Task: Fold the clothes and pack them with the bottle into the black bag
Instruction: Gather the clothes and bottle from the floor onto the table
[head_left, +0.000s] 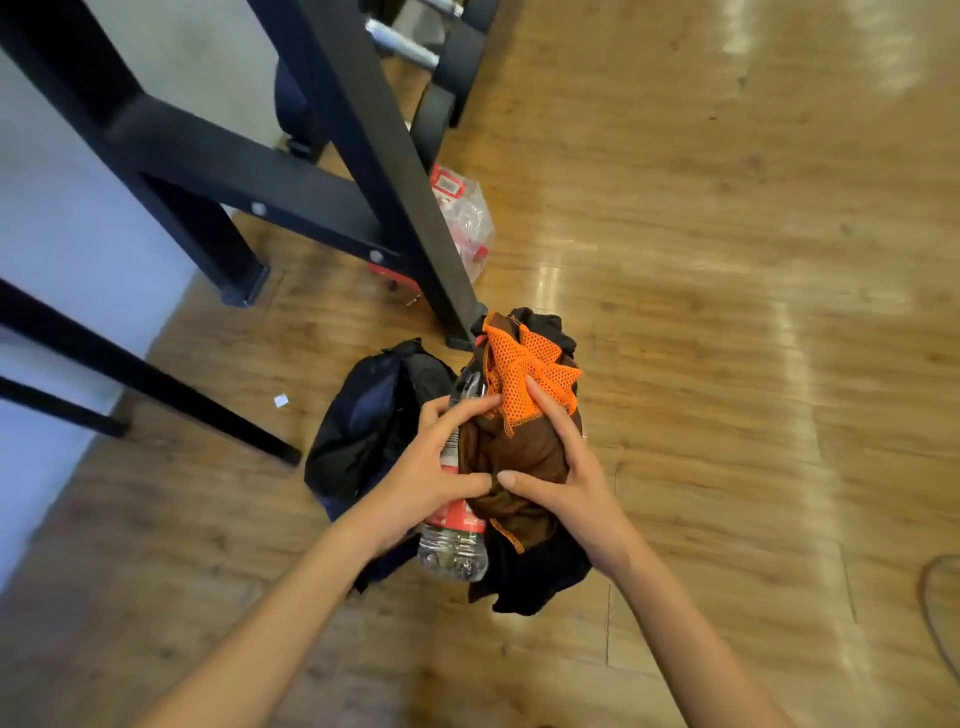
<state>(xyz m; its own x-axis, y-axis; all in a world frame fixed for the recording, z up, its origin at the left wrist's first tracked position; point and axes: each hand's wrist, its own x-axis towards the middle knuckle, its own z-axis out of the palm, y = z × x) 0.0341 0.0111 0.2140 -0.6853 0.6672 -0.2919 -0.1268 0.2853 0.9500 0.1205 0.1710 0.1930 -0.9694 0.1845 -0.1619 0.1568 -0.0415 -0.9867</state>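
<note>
two hands: both work as one clamp, so the loose bundle does not spill apart over the floor.
left hand (441, 467): fingers curled round the bottle and the edge of the cloth, pressing them together.
right hand (558, 462): wrapped over the far side of the clothes, one finger laid up along the orange mesh, thumb meeting the left thumb at the front.
bottle (454, 545): clear plastic with a red label, base toward the person, neck hidden up in the cloth; it lies alongside the clothes so both can go in at once, i judge.
clothes (519, 441): brown fabric with orange stitching and an orange mesh part, bunched not flat; black cloth hangs below and pokes out on top.
black bag (363, 415): slumped on the wooden floor (727, 312) just left of the bundle, nothing visibly in it; whether its mouth is open i cannot tell.
step: packing not yet done; next seems to be finding the bag's opening.
beyond: black metal frame (363, 130), plastic wrapper (465, 218) at its foot.
</note>
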